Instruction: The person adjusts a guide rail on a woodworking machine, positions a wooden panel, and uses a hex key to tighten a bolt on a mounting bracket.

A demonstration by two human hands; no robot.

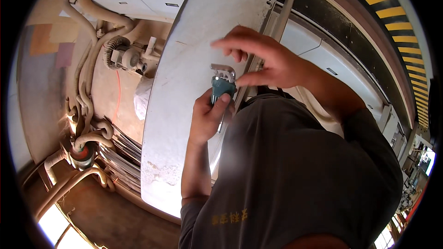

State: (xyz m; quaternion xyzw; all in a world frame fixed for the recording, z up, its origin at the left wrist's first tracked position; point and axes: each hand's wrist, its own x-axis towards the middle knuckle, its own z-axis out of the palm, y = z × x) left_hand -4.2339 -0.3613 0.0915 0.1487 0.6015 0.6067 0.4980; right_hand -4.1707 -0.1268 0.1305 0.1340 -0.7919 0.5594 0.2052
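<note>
A compact green tool [223, 87] with a bare metal bracket [224, 69] at its upper end sits in the left hand [210, 113], over the right-hand side of a long pale panel [184, 64] and close to the person's body; whether it touches the panel cannot be told. The left fingers are curled round the green body, thumb across its near face. The right hand [271, 57] is spread wide beside the bracket, thumb well apart from the fingers, and seems to hold nothing; it is slightly blurred, and contact between thumb and tool is unclear. The tool looks rigid and likely has some weight for its size, yet suits one hand; the rounded green body seems the surest place to grip, while the bracket's metal edges would probably be harder and slicker. The dark shirt [300, 166] crowds the tool's right side, and a metal rail [284, 9] runs along the panel there, limiting room. Beyond the panel's left edge lie thick hoses [87, 87], a ribbed blower [127, 57], a whitish bag [142, 97] and stacked thin strips [122, 159].
</note>
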